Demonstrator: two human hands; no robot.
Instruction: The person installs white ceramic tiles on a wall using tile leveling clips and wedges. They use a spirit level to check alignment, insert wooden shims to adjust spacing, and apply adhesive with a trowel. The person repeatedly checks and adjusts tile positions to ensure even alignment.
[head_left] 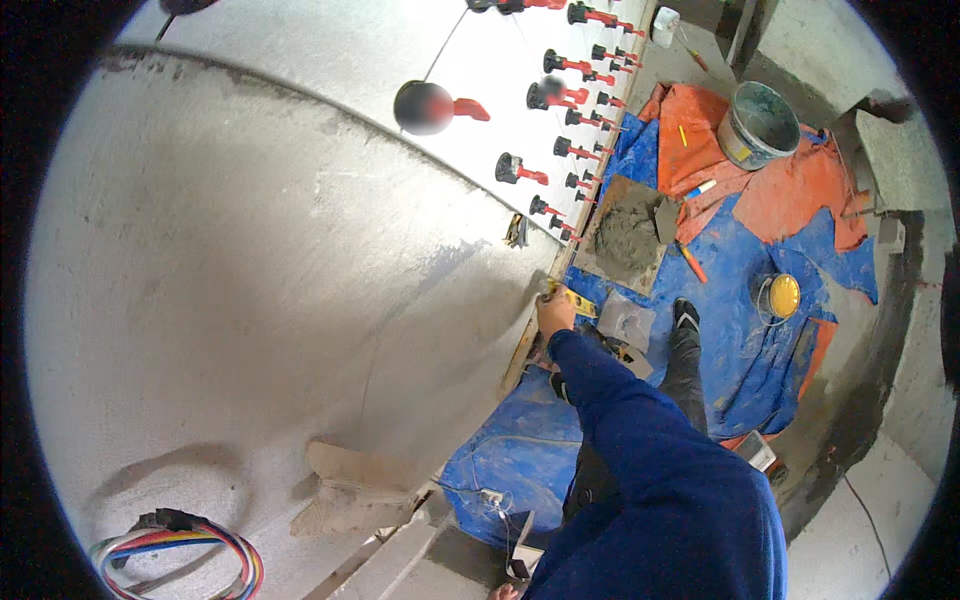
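Observation:
My right hand (556,313), at the end of a blue sleeve, is closed on a short yellow bar that looks like a spirit level (577,302). It holds the bar against the foot of the grey wall (300,250), next to a narrow wooden strip (519,362). Just past the hand, a greyish flat piece (626,320) lies on the blue tarp (725,270). Only a few fingertips of my left hand (503,592) show at the bottom edge, so its grip is hidden.
Red-and-black tile levelling clips (513,168) stick out of large white tiles (360,45) on the wall. A board (590,262) carries wet mortar (628,235). A bucket (757,125), an orange cloth (690,130), a yellow-lidded pail (784,296) and coiled cables (240,548) are around.

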